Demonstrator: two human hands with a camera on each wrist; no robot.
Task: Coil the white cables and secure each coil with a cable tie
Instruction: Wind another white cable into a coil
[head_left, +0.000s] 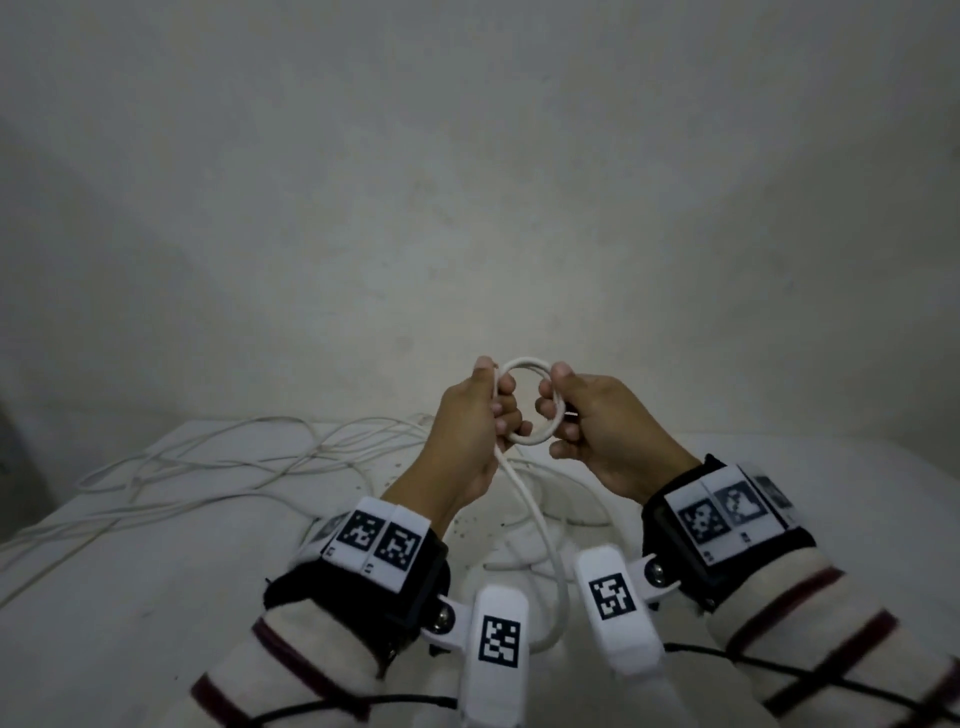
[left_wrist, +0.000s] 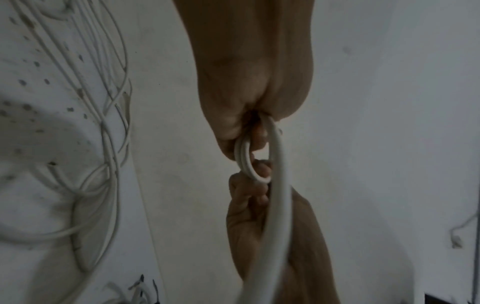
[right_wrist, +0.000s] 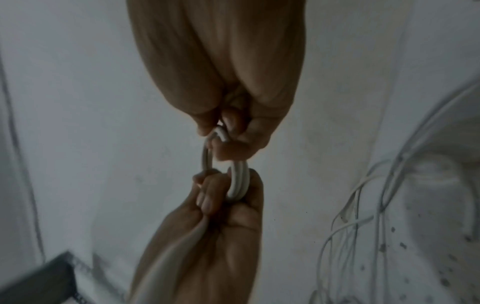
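A white counter (head_left: 156, 597) is spread with loose white cables (head_left: 218, 462) on its left and far part, up to the far edge by the wall (head_left: 467, 182). Above it, a small white coil (head_left: 527, 400) is pinched on each side by curled fingers of the left hand (head_left: 467, 431) and right hand (head_left: 602, 426); its tail (head_left: 545, 530) hangs between the wrists.

White cable coil (head_left: 530, 402): smooth, slightly glossy plastic sheath. Table covering (head_left: 156, 597): matt white cloth, speckled. Wall (head_left: 467, 182): matt, mottled plaster.
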